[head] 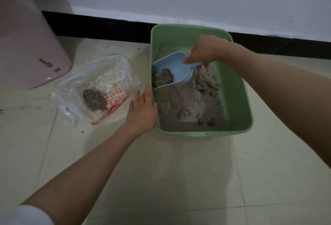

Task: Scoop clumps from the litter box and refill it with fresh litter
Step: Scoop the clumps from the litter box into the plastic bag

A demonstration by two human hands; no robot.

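Green plastic litter box (238, 88) sits on the floor by the wall; right hand (204, 49) grasps the blue scoop (174, 67) by its handle, a dark clump (163, 77) aboard. Left hand (142, 111), fingers straight, steadies the box's near-left rim beside the clear bag (96, 88). Judged: scoop light and stiff, clump crumbly, so carry level.

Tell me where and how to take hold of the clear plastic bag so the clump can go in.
Pinch the plastic bag at its raised, crumpled open edge nearest the litter box, coming from the right with the free left hand. The rest probably lies too flat on the floor to grip, weighted by a clump.
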